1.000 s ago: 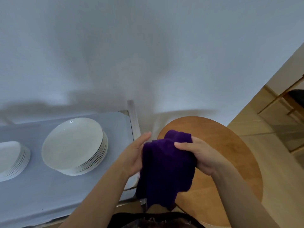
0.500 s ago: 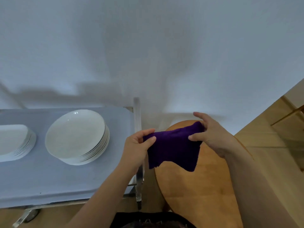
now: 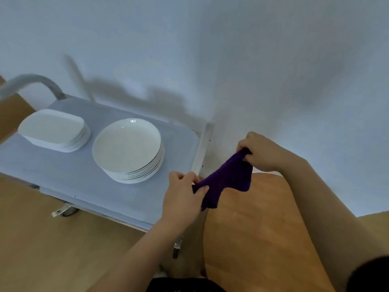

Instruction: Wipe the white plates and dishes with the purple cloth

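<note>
Left hand (image 3: 182, 196), knuckles up, forearm rising from the lower edge of the view, fingers (image 3: 201, 189) curled shut and pinching the lower left end of the dark purple cloth (image 3: 228, 179). Right hand (image 3: 260, 151) higher and farther out, close to the white wall (image 3: 273, 70), fingers (image 3: 245, 158) closed tight on the cloth's upper right end. Stretched on a slant between the two hands, in the air, touching nothing else, with a loose fold hanging below each grip. Held over the gap between the grey trolley and the round brown wooden tabletop (image 3: 256, 228).

To the left, on the flat grey top of the wheeled trolley (image 3: 69, 175): a stack of round white plates (image 3: 127, 149), near the left hand but apart from it, top plate facing up. Farther left, beside it but not touching, a stack of white rounded-square dishes (image 3: 53, 129). Curved grey trolley handle (image 3: 31, 81) at the far left end, a caster wheel (image 3: 65, 211) under the near edge, an upright grey post (image 3: 203, 148) at the corner nearest the hands, directly between the round stack and the cloth. Light wooden floor (image 3: 52, 249) underneath. Dark clothing at the bottom edge, too cut off to tell more.
</note>
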{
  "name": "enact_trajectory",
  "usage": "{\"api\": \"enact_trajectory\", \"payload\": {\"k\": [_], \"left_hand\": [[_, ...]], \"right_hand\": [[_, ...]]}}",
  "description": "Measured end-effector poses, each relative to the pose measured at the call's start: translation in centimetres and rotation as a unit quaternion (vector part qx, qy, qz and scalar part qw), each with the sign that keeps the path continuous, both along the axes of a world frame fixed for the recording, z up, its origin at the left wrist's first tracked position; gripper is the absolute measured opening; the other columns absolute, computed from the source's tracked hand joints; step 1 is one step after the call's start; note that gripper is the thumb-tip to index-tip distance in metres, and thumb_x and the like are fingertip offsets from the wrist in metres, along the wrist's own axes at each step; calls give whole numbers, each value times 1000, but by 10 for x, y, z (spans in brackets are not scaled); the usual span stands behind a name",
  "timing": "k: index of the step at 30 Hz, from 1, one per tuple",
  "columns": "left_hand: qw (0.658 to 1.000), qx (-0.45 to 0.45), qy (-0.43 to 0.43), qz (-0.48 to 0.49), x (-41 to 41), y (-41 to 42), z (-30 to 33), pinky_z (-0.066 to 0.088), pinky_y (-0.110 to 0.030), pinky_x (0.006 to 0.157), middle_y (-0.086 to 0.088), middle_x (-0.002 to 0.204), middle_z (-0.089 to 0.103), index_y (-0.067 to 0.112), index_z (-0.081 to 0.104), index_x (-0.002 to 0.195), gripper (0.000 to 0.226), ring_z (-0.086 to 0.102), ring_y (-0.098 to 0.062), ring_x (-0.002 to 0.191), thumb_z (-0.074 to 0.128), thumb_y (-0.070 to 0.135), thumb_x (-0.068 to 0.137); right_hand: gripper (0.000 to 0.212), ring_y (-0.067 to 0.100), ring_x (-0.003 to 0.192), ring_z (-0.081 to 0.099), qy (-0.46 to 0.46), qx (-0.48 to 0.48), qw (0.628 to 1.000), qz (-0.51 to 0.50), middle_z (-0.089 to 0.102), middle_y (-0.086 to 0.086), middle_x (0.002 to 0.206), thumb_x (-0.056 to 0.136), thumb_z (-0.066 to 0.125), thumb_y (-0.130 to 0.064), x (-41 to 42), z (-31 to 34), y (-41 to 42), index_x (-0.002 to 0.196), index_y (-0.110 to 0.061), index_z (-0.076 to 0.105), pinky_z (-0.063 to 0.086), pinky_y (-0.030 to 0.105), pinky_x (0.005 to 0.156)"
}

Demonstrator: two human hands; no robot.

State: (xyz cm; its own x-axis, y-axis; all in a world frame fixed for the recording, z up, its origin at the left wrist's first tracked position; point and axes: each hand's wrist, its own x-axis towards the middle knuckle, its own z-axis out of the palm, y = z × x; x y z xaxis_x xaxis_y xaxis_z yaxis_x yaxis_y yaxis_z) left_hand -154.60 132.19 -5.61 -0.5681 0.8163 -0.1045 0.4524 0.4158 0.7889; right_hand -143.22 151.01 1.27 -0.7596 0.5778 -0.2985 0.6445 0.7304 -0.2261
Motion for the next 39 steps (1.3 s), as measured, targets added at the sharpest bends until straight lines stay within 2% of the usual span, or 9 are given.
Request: {"api": "enact_trajectory", "payload": {"k": [3, 7, 17, 22, 26, 29, 32, 37, 39], "left_hand": [[991, 35, -116, 55, -2, 4, -11, 44, -6, 56, 13, 97, 53, 22, 50, 81, 16, 56, -2, 75, 62, 27, 90], [927, 97, -289, 217, -30, 4, -24, 58, -27, 66, -9, 82, 67, 11, 55, 82, 11, 67, -18, 77, 63, 14, 89], [858, 11, -376, 351, -65, -2, -72, 50, -15, 51, -12, 92, 67, 9, 60, 89, 7, 65, -16, 72, 62, 15, 90], [951, -95, -212, 203, -63, 5, -75, 39, -35, 102, -2, 142, 45, 18, 39, 138, 48, 47, -21, 126, 57, 26, 94], [985, -42, -169, -8, -44, 20, -61, 36, -20, 101, 10, 148, 38, 38, 22, 145, 54, 42, -4, 126, 45, 42, 96], [990, -50, -96, -95, -32, 35, -61, 42, -23, 101, 5, 156, 26, 33, 2, 150, 65, 41, -7, 129, 42, 35, 99], [988, -75, -71, -116, -33, 40, -62, 39, -34, 107, 0, 160, 12, 24, -12, 150, 69, 37, -19, 136, 35, 34, 101], [979, -45, -99, -173, -52, 30, -61, 48, -34, 98, 2, 142, 44, 25, 12, 150, 62, 51, -15, 121, 45, 24, 97], [976, -36, -102, -187, -63, 16, -60, 45, -16, 93, 10, 135, 47, 24, 25, 144, 54, 48, -9, 122, 49, 26, 95]], "right_hand": [[24, 22, 91, 52, 4, -49, 998, 37, 50, 4, 102, 84, 47, 3, -48, -3, 24, 94, -13, 61, 45, 31, 74], [20, 9, 76, 53, 87, -124, 987, 47, 54, -7, 85, 81, 62, -7, -116, -20, 33, 95, -21, 56, 38, 20, 57], [12, 14, 93, 55, 161, -123, 979, -6, 63, -2, 101, 85, 59, -12, -170, -114, 14, 94, -19, 62, 38, 25, 79], [33, 24, 114, 48, -9, 37, 996, 79, 58, 4, 120, 91, 51, -30, -171, -119, 9, 121, -16, 54, 37, 38, 96], [56, 29, 131, 28, 67, 141, 985, -79, 31, 9, 145, 89, 51, -37, -147, -119, -6, 139, -19, 35, 30, 42, 101], [72, 32, 128, 34, 160, -37, 933, -321, 25, 11, 146, 87, 56, -39, -123, -125, -23, 145, -22, 17, 37, 40, 97], [64, 28, 123, 45, 212, -221, 853, -422, 40, 11, 141, 93, 51, -40, -123, -132, -30, 142, -11, 22, 41, 36, 95], [58, 29, 113, 49, 209, -207, 844, -449, 46, 15, 134, 96, 43, -42, -129, -126, -33, 138, -6, 25, 43, 38, 90], [64, 33, 120, 46, 197, -176, 859, -438, 39, 17, 140, 96, 41, -44, -125, -123, -40, 144, -9, 18, 42, 40, 94]]}}
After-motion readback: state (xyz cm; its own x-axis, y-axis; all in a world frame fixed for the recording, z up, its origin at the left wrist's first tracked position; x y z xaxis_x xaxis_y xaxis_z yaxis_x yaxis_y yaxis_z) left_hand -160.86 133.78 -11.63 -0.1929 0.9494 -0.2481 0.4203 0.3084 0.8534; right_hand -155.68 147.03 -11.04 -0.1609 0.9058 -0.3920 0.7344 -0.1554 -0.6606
